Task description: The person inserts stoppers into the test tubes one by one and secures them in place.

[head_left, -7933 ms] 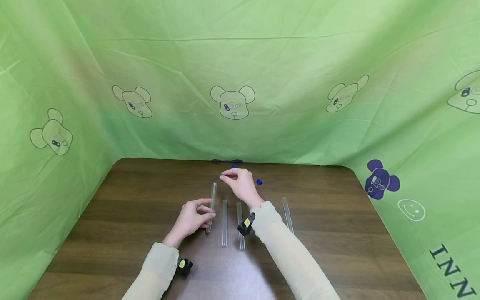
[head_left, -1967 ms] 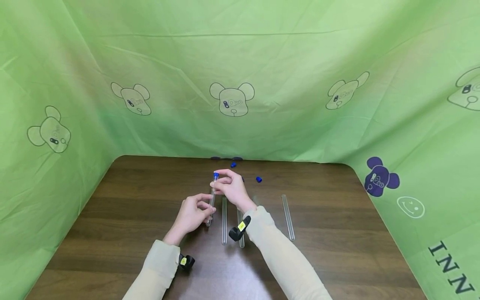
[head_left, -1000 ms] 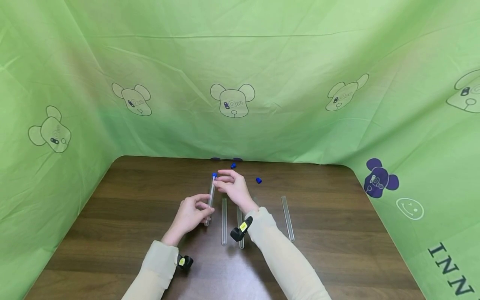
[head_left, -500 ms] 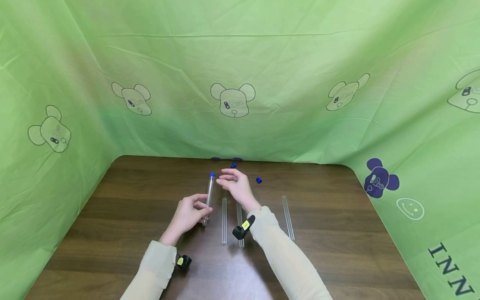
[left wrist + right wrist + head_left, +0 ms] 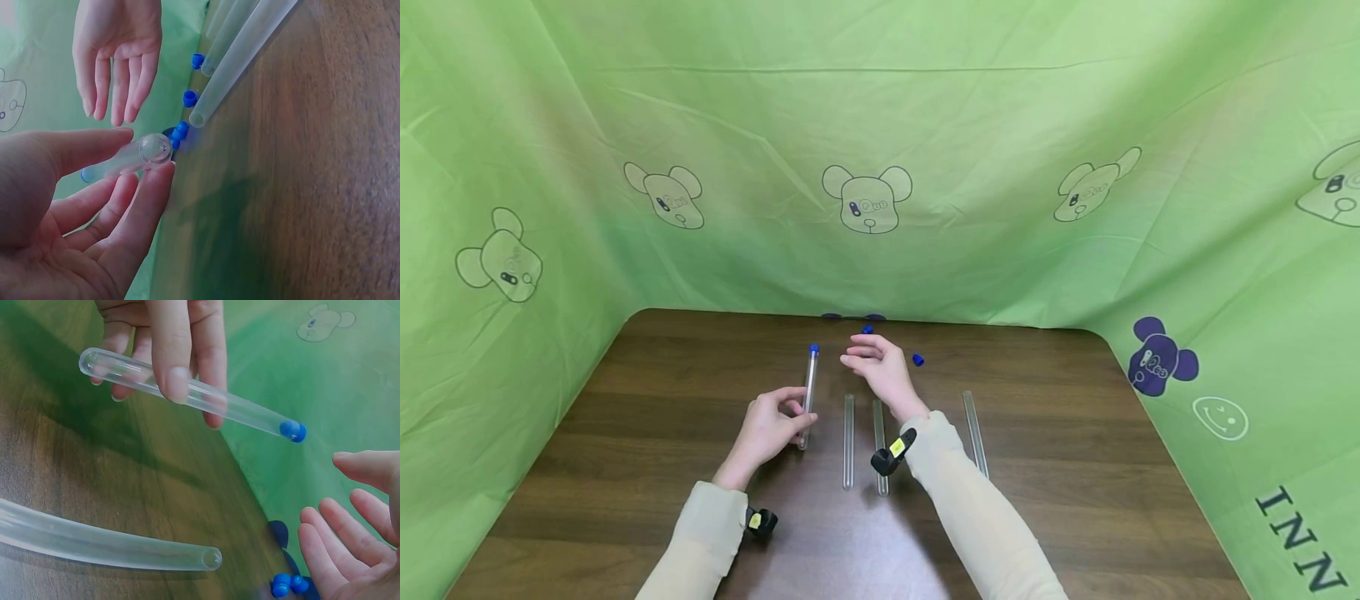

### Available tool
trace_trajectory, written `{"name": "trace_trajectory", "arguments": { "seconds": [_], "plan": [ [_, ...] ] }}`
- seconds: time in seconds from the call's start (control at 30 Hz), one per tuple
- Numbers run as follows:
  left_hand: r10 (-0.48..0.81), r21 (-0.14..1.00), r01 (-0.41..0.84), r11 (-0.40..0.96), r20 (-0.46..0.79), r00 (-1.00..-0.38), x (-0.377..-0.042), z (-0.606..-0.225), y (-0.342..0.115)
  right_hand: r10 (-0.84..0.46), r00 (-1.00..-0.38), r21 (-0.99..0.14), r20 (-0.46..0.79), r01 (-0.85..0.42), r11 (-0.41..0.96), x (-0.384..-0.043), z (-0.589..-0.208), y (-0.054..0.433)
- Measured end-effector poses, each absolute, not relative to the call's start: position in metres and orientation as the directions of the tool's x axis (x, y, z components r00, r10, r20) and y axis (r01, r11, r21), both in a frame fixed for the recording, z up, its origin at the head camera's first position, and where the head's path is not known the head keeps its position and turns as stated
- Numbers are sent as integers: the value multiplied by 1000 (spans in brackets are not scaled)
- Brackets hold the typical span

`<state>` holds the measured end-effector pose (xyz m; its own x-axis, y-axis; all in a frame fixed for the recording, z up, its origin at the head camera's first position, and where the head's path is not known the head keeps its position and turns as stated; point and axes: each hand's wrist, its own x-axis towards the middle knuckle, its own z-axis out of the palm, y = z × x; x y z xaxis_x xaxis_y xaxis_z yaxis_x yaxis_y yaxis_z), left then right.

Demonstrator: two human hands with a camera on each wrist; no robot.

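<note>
My left hand point(image 5: 767, 427) pinches a clear test tube point(image 5: 810, 379) between thumb and fingers, left of the table's middle. The tube leans slightly, with a blue cap point(image 5: 814, 348) on its far end; in the right wrist view the cap point(image 5: 292, 430) sits in the mouth. My right hand point(image 5: 883, 373) hovers to the right of the tube, fingers loosely bent and holding nothing, apart from the capped end. The left wrist view looks onto the tube's rounded bottom point(image 5: 155, 149), with the right hand point(image 5: 122, 53) beyond it.
Uncapped test tubes lie on the brown table: one tube point(image 5: 848, 442) near the middle, another point(image 5: 880, 425) partly under the right wrist camera point(image 5: 891, 454), a third point(image 5: 973, 425) at right. Loose blue caps include one cap point(image 5: 918, 360) right of my right hand. Green cloth point(image 5: 865, 275) surrounds the table.
The blue cap, earlier in my right hand, now sits on the tube. My right hand has let go and drawn back rightward; my left hand has carried the capped tube left.
</note>
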<state>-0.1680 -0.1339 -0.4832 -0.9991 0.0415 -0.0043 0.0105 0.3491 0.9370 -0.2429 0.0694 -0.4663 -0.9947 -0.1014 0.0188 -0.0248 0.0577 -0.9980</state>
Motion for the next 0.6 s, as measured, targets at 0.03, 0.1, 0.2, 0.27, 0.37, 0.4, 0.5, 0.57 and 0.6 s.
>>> {"name": "trace_trajectory", "arguments": {
  "seconds": [0.03,0.1,0.2,0.27,0.37,0.4,0.5,0.57,0.6],
  "plan": [
    [39,935,10,355,-5,-999,-168,-484,-135,-97,-995,-998,23,-29,63,-243,-467,70],
    [35,930,7,368,-6,-999,-169,-484,-136,-89,-996,-997,22,-29,69,-244,-467,72],
    [29,921,6,389,-6,-1000,-169,-486,-138,-82,-996,-996,30,-36,79,-246,-469,73],
    [22,916,2,401,-8,-1000,-170,-487,-140,-76,-997,-996,32,-39,86,-246,-470,75],
    [10,908,-2,418,-6,-1000,-169,-488,-142,-66,-997,-995,39,-45,93,-247,-471,77],
    [5,906,-4,423,-7,-1000,-169,-489,-143,-62,-997,-994,40,-46,94,-247,-471,78],
    [-2,900,-9,435,-9,-1000,-168,-490,-147,-50,-998,-995,42,-46,90,-247,-470,80],
    [-4,899,-11,437,-10,-1000,-168,-491,-149,-43,-998,-995,41,-45,87,-246,-469,82],
    [-5,899,-12,439,-11,-1000,-167,-491,-150,-42,-998,-995,41,-45,86,-246,-469,82]
  ]
}}
